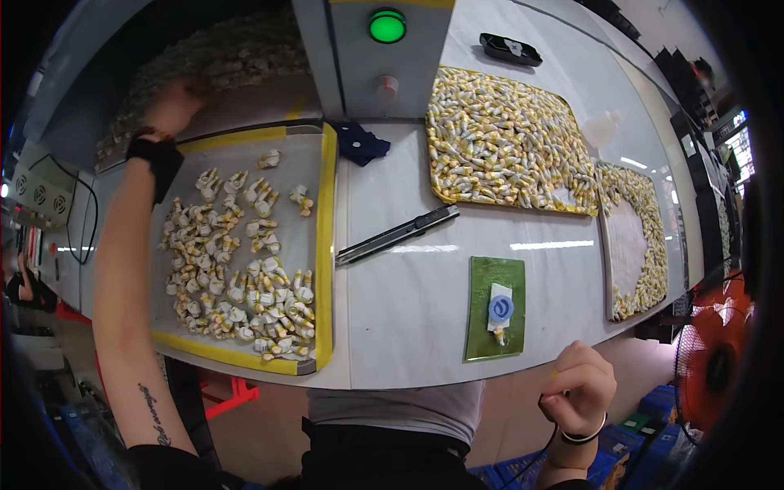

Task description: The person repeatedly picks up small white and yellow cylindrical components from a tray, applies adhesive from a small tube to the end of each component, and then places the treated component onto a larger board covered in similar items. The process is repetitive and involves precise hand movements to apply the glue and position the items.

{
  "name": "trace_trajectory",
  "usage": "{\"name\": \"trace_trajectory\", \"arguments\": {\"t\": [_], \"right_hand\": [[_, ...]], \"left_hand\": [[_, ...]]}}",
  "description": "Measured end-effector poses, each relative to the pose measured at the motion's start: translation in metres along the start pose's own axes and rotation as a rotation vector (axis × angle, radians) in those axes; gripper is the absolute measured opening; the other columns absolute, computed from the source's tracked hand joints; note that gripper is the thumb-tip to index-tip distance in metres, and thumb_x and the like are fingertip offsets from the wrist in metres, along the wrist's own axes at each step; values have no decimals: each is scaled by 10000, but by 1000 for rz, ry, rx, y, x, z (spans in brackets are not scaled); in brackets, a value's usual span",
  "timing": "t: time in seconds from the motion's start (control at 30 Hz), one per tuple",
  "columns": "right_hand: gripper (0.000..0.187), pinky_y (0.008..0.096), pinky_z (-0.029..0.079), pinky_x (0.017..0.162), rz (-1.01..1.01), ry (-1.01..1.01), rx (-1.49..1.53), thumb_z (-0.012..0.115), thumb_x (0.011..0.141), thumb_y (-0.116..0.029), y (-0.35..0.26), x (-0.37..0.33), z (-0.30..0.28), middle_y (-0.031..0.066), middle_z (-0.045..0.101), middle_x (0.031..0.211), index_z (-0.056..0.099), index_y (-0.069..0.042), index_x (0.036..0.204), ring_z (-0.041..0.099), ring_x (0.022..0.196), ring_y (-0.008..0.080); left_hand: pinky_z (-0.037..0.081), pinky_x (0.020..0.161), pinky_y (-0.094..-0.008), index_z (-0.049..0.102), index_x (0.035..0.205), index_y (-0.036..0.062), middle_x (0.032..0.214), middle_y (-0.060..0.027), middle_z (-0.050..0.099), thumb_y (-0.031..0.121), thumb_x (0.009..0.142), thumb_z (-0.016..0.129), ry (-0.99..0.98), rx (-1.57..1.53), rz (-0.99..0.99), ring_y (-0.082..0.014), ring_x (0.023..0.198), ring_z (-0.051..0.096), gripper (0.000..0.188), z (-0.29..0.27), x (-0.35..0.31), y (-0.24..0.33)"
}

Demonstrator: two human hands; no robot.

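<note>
My left hand [175,104] reaches into a shaded box-like recess at the far left, close to a heap of small whitish pieces [237,49]. Its fingers are dark and blurred, so what they hold does not show. Below that arm lies a grey tray [325,245] with yellow-taped edges, holding many small white-and-yellow pieces [269,302]. My right hand [581,388] is closed, fingers curled, just off the front edge of the table; anything inside it is hidden. Nearest to it is a green pad [482,327] carrying a blue ring-shaped part [501,308] and one white-and-yellow piece [501,336].
A black utility knife [400,234] lies mid-table. Behind it stand a grey post with a lit green button [387,26] and a dark blue cloth [358,143]. Two filled trays [514,207] [608,269] sit to the right. An orange fan [714,351] stands beyond the table's right end.
</note>
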State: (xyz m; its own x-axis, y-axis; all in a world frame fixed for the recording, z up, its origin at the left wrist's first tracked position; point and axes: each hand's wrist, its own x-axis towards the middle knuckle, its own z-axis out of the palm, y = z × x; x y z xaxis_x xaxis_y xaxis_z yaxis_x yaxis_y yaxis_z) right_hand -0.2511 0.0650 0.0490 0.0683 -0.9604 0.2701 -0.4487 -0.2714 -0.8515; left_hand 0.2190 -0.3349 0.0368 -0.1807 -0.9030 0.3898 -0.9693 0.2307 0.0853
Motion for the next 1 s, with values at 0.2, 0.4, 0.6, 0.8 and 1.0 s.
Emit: {"name": "trace_trajectory", "arguments": {"t": [0.2, 0.4, 0.6, 0.8, 1.0], "right_hand": [[156, 260, 373, 498, -73, 96, -382, 686, 596, 24, -3, 24, -33, 40, 551, 614, 623, -50, 717, 504, 549, 168], [144, 346, 447, 696, -12, -64, -675, 654, 726, -30, 25, 110, -52, 123, 583, 812, 601, -15, 859, 571, 782, 276], [100, 353, 464, 701, 106, -170, -703, 649, 726, -55, 69, 148, -52, 136, 612, 767, 656, -4, 811, 589, 768, 275], [88, 354, 469, 695, 30, -186, -712, 647, 714, -58, 79, 154, -53, 132, 617, 747, 673, 0, 775, 592, 745, 275], [72, 336, 470, 672, -69, -229, -827, 633, 743, -50, 84, 156, -53, 116, 606, 771, 631, 8, 786, 588, 759, 246]], "left_hand": [[438, 684, -204, 563, 1043, 28, 819, -21, 603, 260, 918, 531, -141, -902, -79, -69, 733, 561, 266, -79, -75, 131], [426, 517, -252, 626, 808, 10, 743, -96, 598, 277, 889, 570, -855, -1410, 298, -143, 583, 555, 284, -142, -196, 239], [466, 691, -234, 570, 1123, -16, 1024, -134, 567, 117, 912, 525, -1493, -1662, 250, -188, 779, 595, 253, -97, -239, 254], [482, 799, -251, 403, 1292, -53, 1069, -171, 591, 36, 925, 479, -1551, -2160, -189, -119, 841, 584, 385, -76, -274, 252], [490, 774, -246, 494, 1119, -61, 1067, -171, 595, 253, 912, 549, -1534, -2407, -92, -137, 864, 613, 380, -51, -295, 259]]}}
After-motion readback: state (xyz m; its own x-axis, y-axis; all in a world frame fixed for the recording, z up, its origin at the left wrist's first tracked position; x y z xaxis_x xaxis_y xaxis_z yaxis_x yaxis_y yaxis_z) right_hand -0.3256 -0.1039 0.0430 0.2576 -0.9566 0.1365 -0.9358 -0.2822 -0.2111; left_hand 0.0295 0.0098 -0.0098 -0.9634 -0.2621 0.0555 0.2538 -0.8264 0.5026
